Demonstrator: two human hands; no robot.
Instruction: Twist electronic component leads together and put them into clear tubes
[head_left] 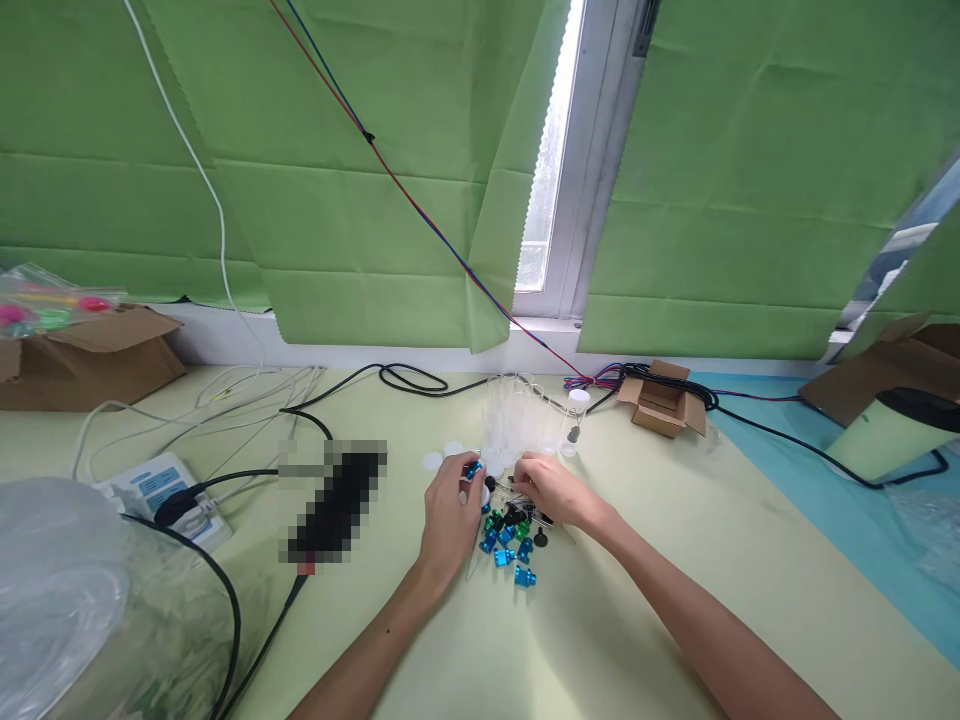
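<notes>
Between the thumb and fingers of my left hand (451,505) is a small blue metal fitting (473,469). My right hand (553,488) bends its fingers down into a pile of thin metal pins (535,510); its fingertips are pinched together, and what is in them is hidden. In front of both hands lies a heap of blue fittings (505,557), green fittings (523,530) and black knobs (540,538). Just beyond my fingers stand several clear plastic tubes (510,415), with white round caps (433,461) lying to their left.
A small open cardboard box (663,405) and coiled black cable (667,382) sit at the back right. A power strip (169,495) with plugs lies left, behind a large clear plastic container (67,600). A green cup (892,435) stands far right.
</notes>
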